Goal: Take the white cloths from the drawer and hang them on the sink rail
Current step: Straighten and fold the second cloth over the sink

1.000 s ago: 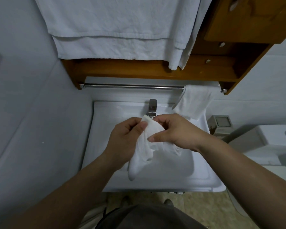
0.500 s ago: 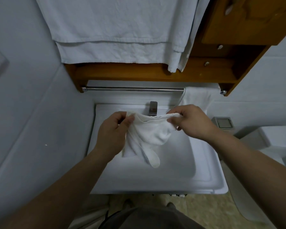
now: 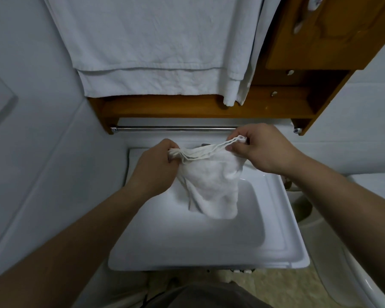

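A small white cloth hangs over the white sink, stretched by its top edge between both hands. My left hand grips the left corner. My right hand pinches the right corner, just below the right part of the chrome rail. The rail runs under the wooden shelf, and most of its length is bare. My right hand hides the rail's right end and whatever hangs there. The tap is almost wholly hidden behind the cloth.
A large white towel hangs above the wooden shelf. A wooden cabinet with small knobs sits at the upper right. A white toilet stands to the right of the sink. White tiled wall closes in on the left.
Both hands have spread apart and risen toward the rail, pulling the bunched cloth out flat by its top edge. My right hand now covers the cloth that was seen hanging at the rail's right end.
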